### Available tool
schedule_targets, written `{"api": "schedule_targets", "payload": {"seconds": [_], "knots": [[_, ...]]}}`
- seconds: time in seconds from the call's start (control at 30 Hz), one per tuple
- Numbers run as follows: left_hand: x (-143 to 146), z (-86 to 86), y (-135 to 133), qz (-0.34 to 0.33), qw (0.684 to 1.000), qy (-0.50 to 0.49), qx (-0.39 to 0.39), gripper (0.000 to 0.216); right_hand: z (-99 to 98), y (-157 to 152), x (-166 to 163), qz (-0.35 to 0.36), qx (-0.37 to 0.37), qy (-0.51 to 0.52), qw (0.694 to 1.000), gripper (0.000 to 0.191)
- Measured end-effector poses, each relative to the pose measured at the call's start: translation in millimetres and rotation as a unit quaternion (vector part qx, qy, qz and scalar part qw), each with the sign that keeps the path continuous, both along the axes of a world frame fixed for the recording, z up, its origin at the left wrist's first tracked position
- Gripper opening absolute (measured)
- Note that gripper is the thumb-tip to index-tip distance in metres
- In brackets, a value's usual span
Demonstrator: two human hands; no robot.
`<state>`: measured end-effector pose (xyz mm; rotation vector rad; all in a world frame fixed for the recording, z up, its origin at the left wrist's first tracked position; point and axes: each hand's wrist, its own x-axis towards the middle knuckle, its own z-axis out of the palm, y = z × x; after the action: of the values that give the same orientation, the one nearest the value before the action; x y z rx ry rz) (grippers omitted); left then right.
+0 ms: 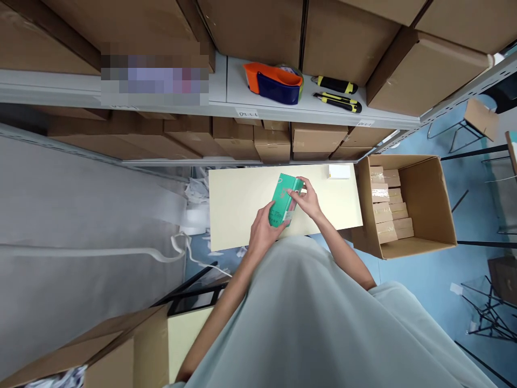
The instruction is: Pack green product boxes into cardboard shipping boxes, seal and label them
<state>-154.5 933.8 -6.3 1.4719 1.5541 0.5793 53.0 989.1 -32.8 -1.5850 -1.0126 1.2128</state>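
Green box (285, 202), lettering partly hidden, is being clasped by left grip (262, 229) and right grip (309, 199); taped packets (385, 207) are being held in the right carton (424, 188).

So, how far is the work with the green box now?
Done, it seems: several taped brown parcels already stand in the open carton. In hand: the left hand and the right hand hold a green box above the cream table. Left, probably: the carton has free room, and a small white box lies untouched on the table.
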Motion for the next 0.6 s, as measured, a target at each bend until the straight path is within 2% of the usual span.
{"api": "schedule_targets", "payload": {"seconds": [0.1,0.23,0.33,0.43,0.53,0.6], "knots": [[-7.9,-2.1,-0.2,0.033,0.994,-0.088,-0.056,0.081,10.5,-2.5,5.2,0.032,0.006,0.013,0.999,0.075],[-31.3,-3.4,-1.0,0.05,0.937,-0.282,-0.199,0.09,28.0,-7.7,20.0,0.065,-0.03,0.073,0.995,0.084],[-43.8,-0.9,-5.1,0.043,0.901,-0.343,-0.263,0.093,39.3,-12.1,23.1,0.1,-0.051,0.119,0.987,0.093],[-47.6,0.8,-9.4,0.037,0.874,-0.382,-0.298,0.092,47.1,-14.3,17.3,0.132,-0.061,0.149,0.978,0.09],[-47.1,1.1,-11.4,0.035,0.871,-0.386,-0.304,0.089,47.5,-14.0,8.7,0.123,-0.069,0.144,0.979,0.081],[-45.5,1.8,-11.6,0.033,0.896,-0.347,-0.274,0.09,42.4,-13.4,2.2,0.102,-0.078,0.128,0.983,0.078]]}}
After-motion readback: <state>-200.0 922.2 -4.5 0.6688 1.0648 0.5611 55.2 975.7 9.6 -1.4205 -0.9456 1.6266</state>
